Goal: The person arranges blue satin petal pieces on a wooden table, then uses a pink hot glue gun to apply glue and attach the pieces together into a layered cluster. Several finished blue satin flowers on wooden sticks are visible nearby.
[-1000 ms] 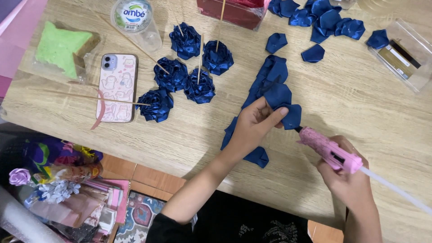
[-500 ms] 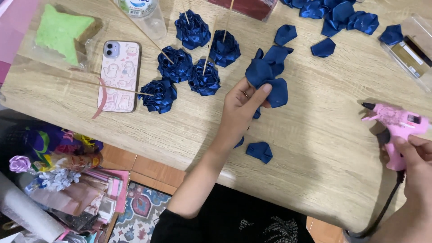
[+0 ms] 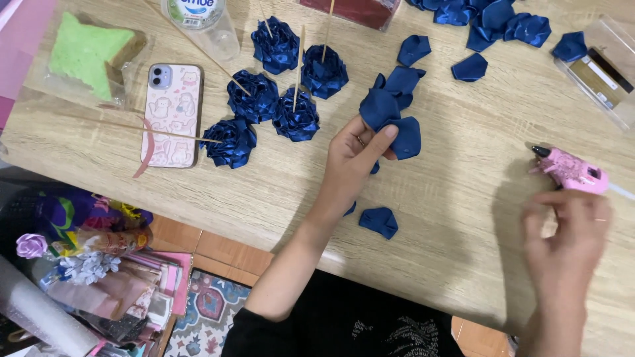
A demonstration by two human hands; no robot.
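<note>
Two hands busy: left hand [image 3: 354, 162] grip pinching blue petal cluster [image 3: 390, 116], right hand [image 3: 562, 231] open beside pink glue gun [image 3: 570, 172]; petal-gluing step, regrasp gun next.

The light wooden tabletop [image 3: 264, 192] carries five dark blue satin ribbon roses on wooden skewers [image 3: 274, 99], a phone in a pale pink patterned case [image 3: 172, 114] towards its left edge, and a pink glue gun [image 3: 570, 172] near its right edge.
</note>
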